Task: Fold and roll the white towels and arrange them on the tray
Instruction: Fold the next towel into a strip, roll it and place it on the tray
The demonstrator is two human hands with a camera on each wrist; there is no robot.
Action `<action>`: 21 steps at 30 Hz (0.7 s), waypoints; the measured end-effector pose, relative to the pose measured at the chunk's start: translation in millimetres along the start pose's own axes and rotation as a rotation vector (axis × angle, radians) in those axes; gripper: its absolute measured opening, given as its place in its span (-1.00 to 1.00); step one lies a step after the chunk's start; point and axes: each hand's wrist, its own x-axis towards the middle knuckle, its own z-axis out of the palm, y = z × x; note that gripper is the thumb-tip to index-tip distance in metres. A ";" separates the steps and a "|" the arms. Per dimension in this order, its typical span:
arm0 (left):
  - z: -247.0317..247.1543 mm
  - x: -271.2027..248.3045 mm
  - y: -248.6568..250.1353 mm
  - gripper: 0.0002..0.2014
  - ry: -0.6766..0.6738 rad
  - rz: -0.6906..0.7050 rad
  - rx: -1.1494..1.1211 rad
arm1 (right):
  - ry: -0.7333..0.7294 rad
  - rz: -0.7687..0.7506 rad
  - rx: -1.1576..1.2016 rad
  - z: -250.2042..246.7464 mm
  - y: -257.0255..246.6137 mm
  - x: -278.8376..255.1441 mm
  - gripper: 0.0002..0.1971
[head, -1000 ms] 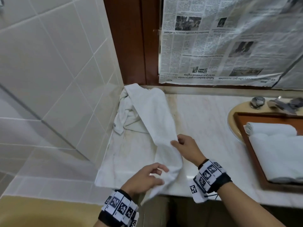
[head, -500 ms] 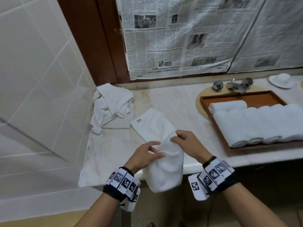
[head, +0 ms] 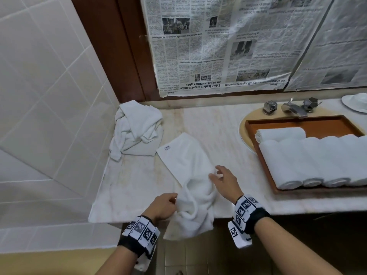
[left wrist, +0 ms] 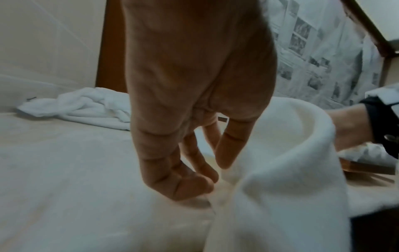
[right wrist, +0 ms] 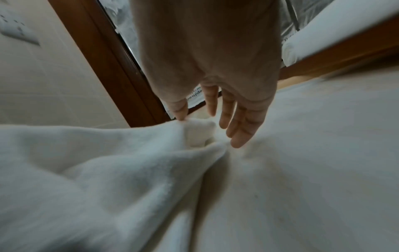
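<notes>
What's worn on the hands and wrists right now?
Both hands, left hand and right hand, are bare, no gloves. Each wrist carries a black strap with white blocks printed with black square-pattern markers. Forearms are bare, no sleeves in view.

I'm in a bathroom: tiled wall (head: 49, 96), marble counter (head: 208, 128), sink (head: 243, 132) with faucet (head: 294, 110) at its far right.

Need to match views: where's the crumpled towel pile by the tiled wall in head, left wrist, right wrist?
Head: the crumpled towel pile lies at centre left, in the counter's back corner against the tiled wall.
Left wrist: the pile sits at mid left, behind the left hand.
Right wrist: not in view.
Shared landmark: the newspaper on the back wall, upper right in left wrist, top centre in right wrist.
</notes>
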 end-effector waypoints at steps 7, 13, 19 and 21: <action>-34.4 52.3 15.3 -0.64 0.313 -0.075 -0.176 | -0.113 -0.028 -0.092 26.8 -10.0 45.2 -0.39; -55.5 108.3 22.9 -0.39 0.424 -0.049 -0.031 | -0.054 -0.054 -0.089 30.4 -19.4 86.0 -0.48; -64.7 144.4 15.2 -0.27 0.569 -0.144 -0.060 | -0.071 -0.032 0.011 33.3 -34.1 114.2 -0.41; -67.0 150.7 14.1 -0.30 0.579 -0.170 -0.044 | -0.090 -0.020 0.045 34.8 -39.1 116.4 -0.45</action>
